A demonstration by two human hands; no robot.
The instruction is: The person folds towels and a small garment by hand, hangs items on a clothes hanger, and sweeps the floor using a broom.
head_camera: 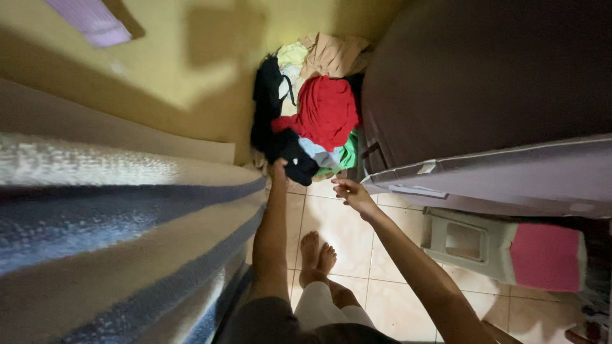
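View from the head camera, looking down a narrow gap floored with pale tiles. All places are given relative to the clothes pile, a heap of garments stacked in the corner against the yellow wall.

Left of the pile and nearer the camera lies a mattress with a blue-and-white striped cover. Right of the pile stands a dark cabinet with a pale lower edge; below and to the right of it sits a grey plastic stool with a pink end.

Within the pile, a red garment lies on top at the middle, a beige one behind it, a green one at its lower right, and a black garment hangs at the lower front edge.

The left hand reaches to the pile's lower edge and appears to be gripping the black garment. The right hand is just below the pile, fingers loosely spread, not touching any cloth. Bare feet stand on the tiles, well short of the pile.
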